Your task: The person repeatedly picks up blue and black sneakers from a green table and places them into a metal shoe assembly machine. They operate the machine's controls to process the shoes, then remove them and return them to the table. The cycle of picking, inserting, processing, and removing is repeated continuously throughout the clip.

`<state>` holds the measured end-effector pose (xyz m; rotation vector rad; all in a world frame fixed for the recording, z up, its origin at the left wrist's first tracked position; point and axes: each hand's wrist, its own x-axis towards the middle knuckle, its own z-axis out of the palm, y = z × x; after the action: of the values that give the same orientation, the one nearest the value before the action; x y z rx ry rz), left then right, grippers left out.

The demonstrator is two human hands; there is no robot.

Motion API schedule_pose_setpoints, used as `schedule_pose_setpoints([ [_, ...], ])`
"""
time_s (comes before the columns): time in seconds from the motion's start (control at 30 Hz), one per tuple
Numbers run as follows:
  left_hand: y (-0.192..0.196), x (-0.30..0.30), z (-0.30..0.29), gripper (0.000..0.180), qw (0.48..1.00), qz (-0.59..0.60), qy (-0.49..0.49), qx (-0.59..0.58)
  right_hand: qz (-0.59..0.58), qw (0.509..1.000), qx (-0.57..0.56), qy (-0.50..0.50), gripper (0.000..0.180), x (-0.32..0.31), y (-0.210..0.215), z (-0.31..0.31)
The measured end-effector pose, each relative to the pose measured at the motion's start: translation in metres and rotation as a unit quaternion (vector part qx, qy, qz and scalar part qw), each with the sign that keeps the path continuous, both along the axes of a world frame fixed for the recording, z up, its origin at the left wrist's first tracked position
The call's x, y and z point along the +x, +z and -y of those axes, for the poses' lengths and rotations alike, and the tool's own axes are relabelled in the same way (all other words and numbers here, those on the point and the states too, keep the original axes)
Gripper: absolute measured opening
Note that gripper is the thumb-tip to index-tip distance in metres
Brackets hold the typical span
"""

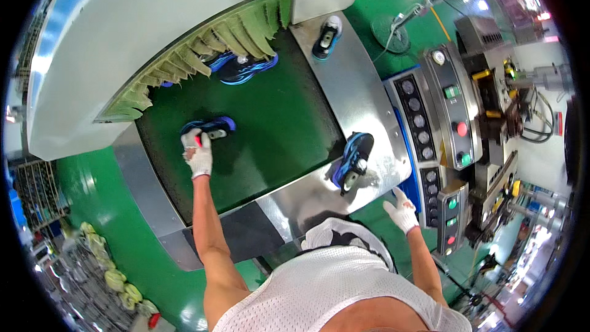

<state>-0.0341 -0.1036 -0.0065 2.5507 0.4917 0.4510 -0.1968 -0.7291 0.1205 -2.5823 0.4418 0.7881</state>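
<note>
Left gloved hand (198,154) grips blue-black sneaker (210,127) on dark green conveyor belt (276,123), left side. Right gloved hand (402,209) open, empty, near right. Best lift heel-first, level, clear of the green curtain strips (203,43).

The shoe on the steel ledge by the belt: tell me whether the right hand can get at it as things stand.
Probably yes. The right hand is open and empty, hovering just right of the shoe on the steel ledge. Nothing lies between them. The left hand is busy with another shoe on the belt.
</note>
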Motion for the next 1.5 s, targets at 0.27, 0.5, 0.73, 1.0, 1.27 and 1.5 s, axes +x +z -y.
schedule_pose_setpoints([
  [0.27, 0.163, -0.037, 0.275, 0.021, 0.925, -0.043, -0.361, -0.112, 0.234, 0.938, 0.222, 0.128, 0.079, 0.043, 0.051, -0.091],
  [0.5, 0.266, -0.048, 0.520, 0.029, 0.678, 0.088, -0.723, -0.097, 0.490, 0.843, 0.177, -0.134, 0.063, 0.008, 0.086, 0.015],
  [0.73, 0.361, -0.102, 0.732, 0.057, 0.533, 0.140, -0.807, -0.212, 0.416, 0.526, 0.565, -0.481, 0.064, -0.138, 0.147, 0.158],
  [1.0, 0.287, -0.138, 0.996, 0.060, 0.609, -0.083, -0.758, -0.217, 0.557, 0.318, 0.437, -0.630, 0.024, -0.270, 0.129, 0.219],
  [1.27, 0.191, -0.168, 1.194, 0.066, 0.751, -0.114, -0.638, -0.124, 0.576, 0.262, 0.396, -0.665, 0.047, -0.310, 0.140, 0.245],
  [1.5, 0.245, -0.148, 1.197, 0.063, 0.686, -0.246, -0.671, -0.136, 0.528, 0.317, 0.294, -0.730, 0.055, -0.315, 0.121, 0.257],
])
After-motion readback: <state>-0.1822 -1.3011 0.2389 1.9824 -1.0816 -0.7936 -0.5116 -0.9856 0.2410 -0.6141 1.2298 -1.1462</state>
